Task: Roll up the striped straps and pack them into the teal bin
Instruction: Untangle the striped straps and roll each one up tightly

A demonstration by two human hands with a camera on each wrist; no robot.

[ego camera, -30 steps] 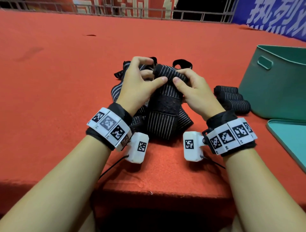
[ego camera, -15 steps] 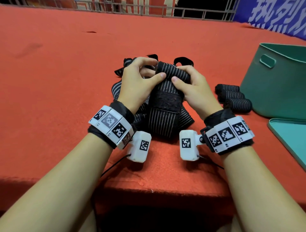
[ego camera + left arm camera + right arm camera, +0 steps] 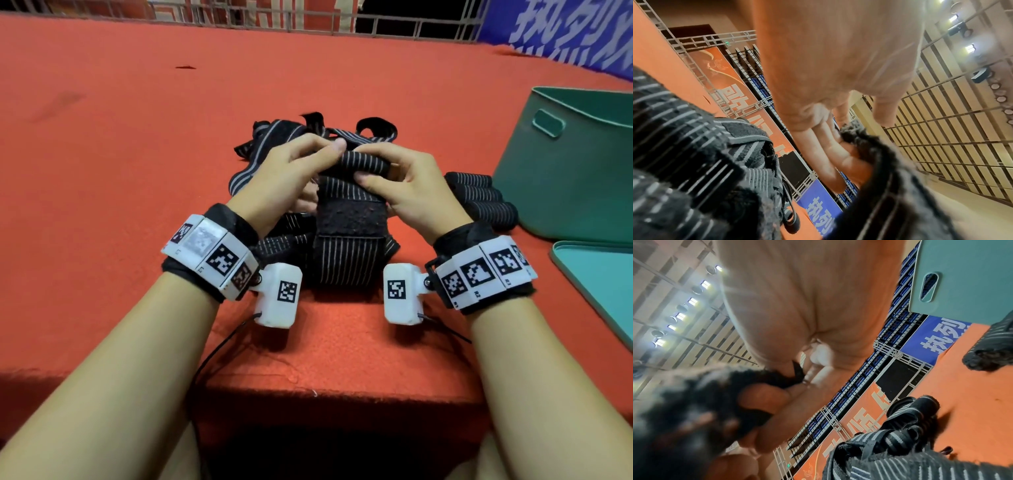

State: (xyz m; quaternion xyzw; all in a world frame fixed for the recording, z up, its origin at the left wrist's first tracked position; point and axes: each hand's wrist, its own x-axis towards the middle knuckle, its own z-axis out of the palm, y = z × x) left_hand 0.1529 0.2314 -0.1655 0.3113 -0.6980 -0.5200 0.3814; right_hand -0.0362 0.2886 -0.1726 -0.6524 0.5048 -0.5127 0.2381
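A black strap with thin white stripes (image 3: 349,253) hangs from both hands above the red table, its top end wound into a short roll (image 3: 363,163). My left hand (image 3: 291,171) pinches the roll's left end and my right hand (image 3: 407,181) grips its right end. A dark rough patch (image 3: 349,219) crosses the hanging part. Under and behind it lies a heap of loose striped straps (image 3: 270,137). Three finished rolls (image 3: 479,198) lie side by side against the teal bin (image 3: 565,178) at the right. In the left wrist view my fingers (image 3: 824,146) curl on the strap edge (image 3: 879,162).
A teal lid (image 3: 603,277) lies flat in front of the bin at the right edge. The red table top (image 3: 120,171) stretches far to the left and back. Its front edge (image 3: 308,390) runs just below my wrists. A metal railing (image 3: 308,20) stands behind.
The roll has been lifted and turned toward me, taking in more strap. Both hands rose slightly and shifted their fingers on the roll's ends.
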